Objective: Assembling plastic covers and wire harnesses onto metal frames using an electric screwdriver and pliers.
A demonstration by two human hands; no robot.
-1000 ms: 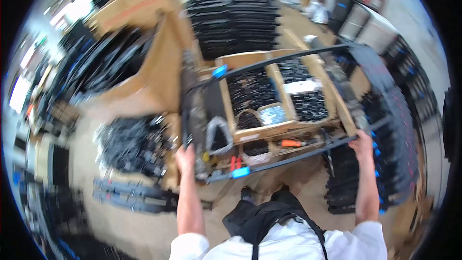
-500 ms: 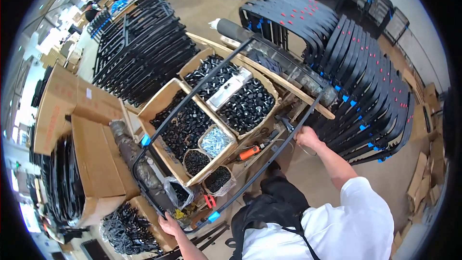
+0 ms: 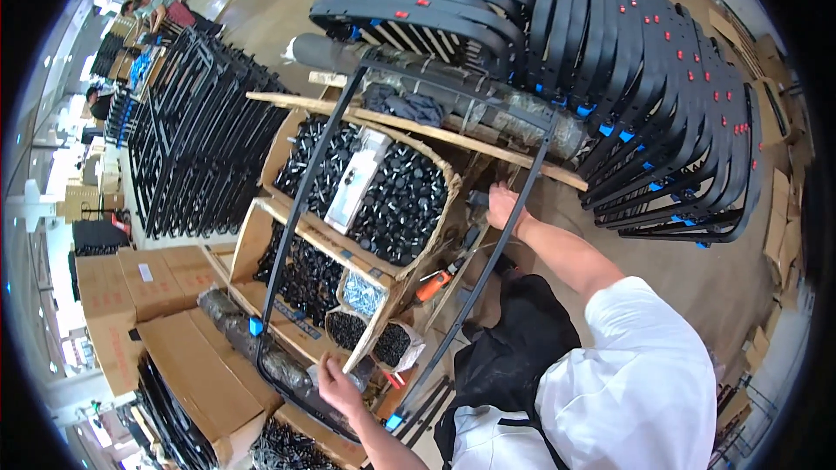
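Observation:
A black rectangular metal frame (image 3: 300,200) with blue pieces at its lower corners lies across the work stand, over a divided wooden box (image 3: 350,254). My left hand (image 3: 340,390) is inside the frame's near left corner, off the bar, with its fingers bent but apart and nothing visible in them. Small tubs of black screws (image 3: 392,344) stand just beyond it. My right hand (image 3: 503,207) is at the frame's right bar, its fingers curled beside a dark tool-like piece (image 3: 477,198); what it grips is partly hidden.
Bins hold black knobs with threaded studs (image 3: 405,200) and silver screws (image 3: 362,293). An orange-and-black power tool (image 3: 433,285) lies right of the box. Stacked black frames (image 3: 662,104) crowd the far right, more frames (image 3: 187,139) the left. Cardboard boxes (image 3: 209,365) stand at left.
My left hand has let go of the frame's corner and moved inward over it. My right hand has moved from the right bar toward the dark tool-like piece. The view has shifted.

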